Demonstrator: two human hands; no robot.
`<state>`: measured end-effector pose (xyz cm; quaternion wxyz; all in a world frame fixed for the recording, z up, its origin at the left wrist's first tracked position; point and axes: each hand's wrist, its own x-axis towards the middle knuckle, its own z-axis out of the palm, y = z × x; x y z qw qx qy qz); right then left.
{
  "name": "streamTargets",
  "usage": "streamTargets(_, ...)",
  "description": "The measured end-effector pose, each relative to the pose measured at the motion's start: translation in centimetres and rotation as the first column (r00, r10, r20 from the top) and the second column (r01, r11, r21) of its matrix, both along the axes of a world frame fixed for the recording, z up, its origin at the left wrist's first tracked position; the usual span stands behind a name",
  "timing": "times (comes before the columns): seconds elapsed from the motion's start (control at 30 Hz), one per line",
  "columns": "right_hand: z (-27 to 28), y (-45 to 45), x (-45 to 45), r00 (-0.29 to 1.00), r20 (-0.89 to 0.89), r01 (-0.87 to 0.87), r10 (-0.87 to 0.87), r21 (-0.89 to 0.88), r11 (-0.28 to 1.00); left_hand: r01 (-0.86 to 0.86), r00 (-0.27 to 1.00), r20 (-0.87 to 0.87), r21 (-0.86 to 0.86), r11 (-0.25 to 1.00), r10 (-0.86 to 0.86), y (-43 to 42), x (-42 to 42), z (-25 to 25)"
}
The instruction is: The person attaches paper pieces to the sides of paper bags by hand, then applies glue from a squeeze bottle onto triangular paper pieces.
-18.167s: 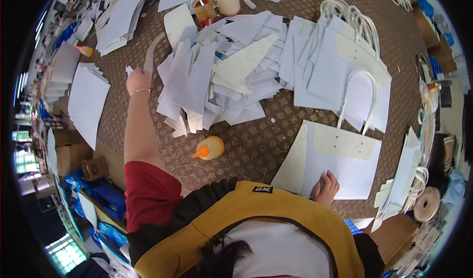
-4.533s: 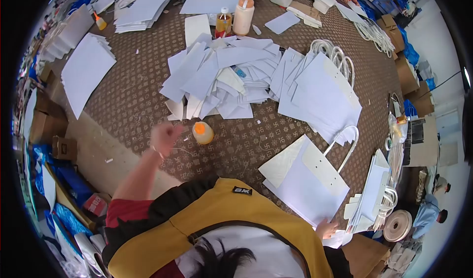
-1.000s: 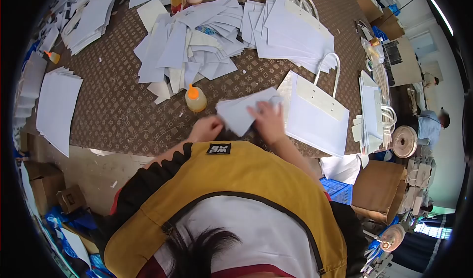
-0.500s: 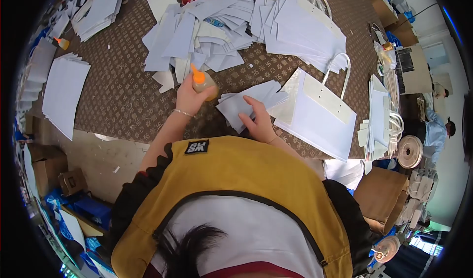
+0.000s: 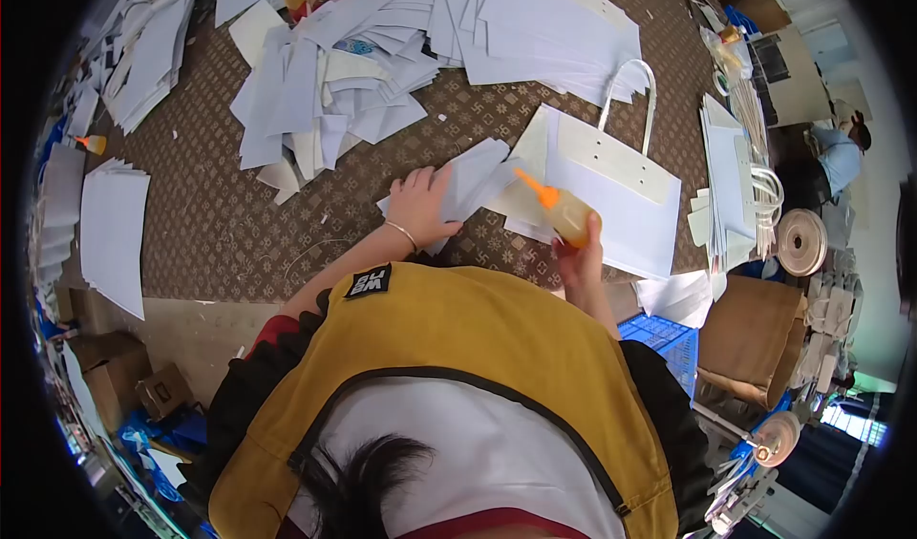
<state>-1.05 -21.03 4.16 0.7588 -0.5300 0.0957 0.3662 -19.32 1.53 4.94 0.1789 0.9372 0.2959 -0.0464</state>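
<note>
In the head view, my right hand is wrapped round a glue bottle with an orange nozzle. The bottle is tilted, its tip pointing up and left over the paper pieces. My left hand lies flat with fingers apart on a small fanned stack of white paper pieces. Right beside that stack, a white paper bag with a rope handle lies flat, and its cream reinforcing strip shows small holes. The bottle partly covers the bag's left side.
A loose heap of white paper pieces spreads across the patterned table. More bags with handles lie beyond, and others stand at the right. A paper stack is at the left. A person is far right.
The glue bottle has passed from my left hand to my right and moved rightward. My left hand has come down onto the small paper stack. The view has shifted slightly.
</note>
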Motion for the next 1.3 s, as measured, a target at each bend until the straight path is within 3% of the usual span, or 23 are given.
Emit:
streamTargets(0.07, -0.2, -1.7, 0.0, 0.993, -0.061, 0.098, -0.099, -0.026, 0.995, 0.094, 0.992, 0.076, 0.047, 0.994, -0.097, -0.1, 0.0, -1.1)
streamTargets(0.17, -0.3, -3.2, -0.1, 0.965, 0.197, 0.208, -0.173, -0.177, 0.962, 0.151, 0.982, 0.104, 0.066, 0.986, -0.157, -0.1, 0.2, -1.3)
streamTargets(0.27, -0.5, -2.5, -0.5, 0.967, 0.186, 0.204, -0.174, -0.156, 0.966, 0.168, 0.982, 0.076, 0.051, 0.985, -0.171, -0.1, 0.5, 0.4)
streamTargets(0.37, -0.2, -0.8, -1.0, 0.971, 0.17, 0.192, -0.167, -0.142, 0.971, 0.084, 0.982, -0.17, -0.008, 0.996, -0.085, -0.7, 2.1, 2.0)
streamTargets(0.53, 1.9, 1.2, -2.0, 0.98, 0.17, 0.132, -0.103, -0.166, 0.977, -0.094, 0.971, -0.22, 0.026, 0.995, 0.097, 1.7, 0.1, 1.5)
streamTargets(0.63, 1.7, 2.2, -2.1, 0.976, 0.204, 0.109, -0.071, -0.183, 0.977, -0.051, 0.999, 0.016, 0.188, 0.981, 0.049, 2.9, -2.2, -0.8)
streamTargets(0.8, 1.4, 5.7, -1.4, 0.933, 0.355, 0.126, -0.062, -0.16, 0.979, -0.022, 1.0, -0.009, 0.143, 0.99, 0.023, 3.2, -2.5, -0.8)
streamTargets(0.9, 1.6, 8.0, -1.0, 0.883, 0.465, 0.137, -0.064, -0.125, 0.983, -0.05, 0.97, 0.244, 0.245, 0.968, -0.012, 3.4, -3.4, -2.1)
streamTargets(1.03, 2.3, 10.2, -0.9, 0.795, 0.605, 0.149, -0.044, -0.123, 0.981, -0.19, 0.935, 0.328, 0.155, 0.969, 0.131, 4.6, -6.4, -2.0)
streamTargets(1.1, 3.3, 11.1, -1.0, 0.758, 0.652, 0.151, 0.004, -0.182, 0.972, -0.186, 0.956, 0.251, 0.131, 0.974, 0.149, 4.6, -6.9, -1.0)
streamTargets(1.17, 4.4, 11.8, -1.1, 0.798, 0.603, 0.138, 0.019, -0.214, 0.967, -0.183, 0.98, 0.09, 0.094, 0.979, 0.175, 4.9, -7.3, 0.0)
streamTargets(1.27, 5.0, 12.2, -0.7, 0.868, 0.495, 0.113, 0.039, -0.274, 0.955, -0.14, 0.984, 0.128, 0.161, 0.977, 0.12, 5.2, -7.2, 0.5)
streamTargets(1.3, 4.5, 11.8, -0.3, 0.941, 0.338, 0.077, 0.001, -0.216, 0.973, -0.114, 0.986, 0.145, 0.195, 0.974, 0.087, 5.3, -7.2, 0.5)
